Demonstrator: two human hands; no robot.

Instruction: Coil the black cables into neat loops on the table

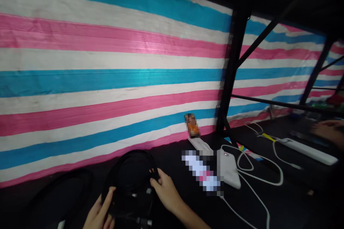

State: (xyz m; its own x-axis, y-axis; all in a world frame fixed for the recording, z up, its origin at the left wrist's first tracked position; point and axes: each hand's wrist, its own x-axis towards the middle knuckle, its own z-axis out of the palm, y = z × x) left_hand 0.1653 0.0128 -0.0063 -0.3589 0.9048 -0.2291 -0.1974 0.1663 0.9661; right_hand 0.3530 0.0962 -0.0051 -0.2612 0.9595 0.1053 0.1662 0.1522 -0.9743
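Note:
Between my two hands is a coiled black cable point(131, 154), its loop standing out faintly against the dark surface. My left hand point(100, 209) grips the coil's left side, index finger extended along it. On the coil's right side my right hand point(165, 188) has its thumb and fingers closed round the cable. Small metallic connectors point(143, 222) show below the coil, between the hands. Another black cable loop point(87, 175) lies to the left, with a pale plug end near the bottom edge.
A pixelated bright device point(201, 171), a white power bank point(228, 169) and white cables point(268, 214) lie to the right. A white bar point(309, 150) lies farther right, near another person's hand point(328, 132). A black metal post point(233, 68) stands before the striped sheet point(107, 78).

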